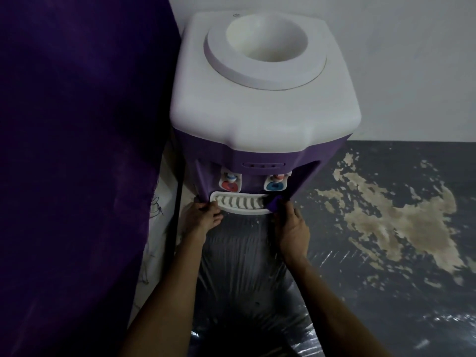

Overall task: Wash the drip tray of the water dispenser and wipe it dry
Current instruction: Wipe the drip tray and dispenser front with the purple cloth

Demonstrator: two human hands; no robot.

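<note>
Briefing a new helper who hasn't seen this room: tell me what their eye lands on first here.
First, the water dispenser, white-topped with an open bottle well, standing against the wall at centre. Below its red tap and blue tap, the left hand and right hand grip the ends of the white drip tray, the right also holding a purple cloth. A purple curtain fills the left.

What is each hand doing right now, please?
Left hand: grips the left end of the drip tray.
Right hand: at the tray's right end, pinching a purple cloth.
</note>
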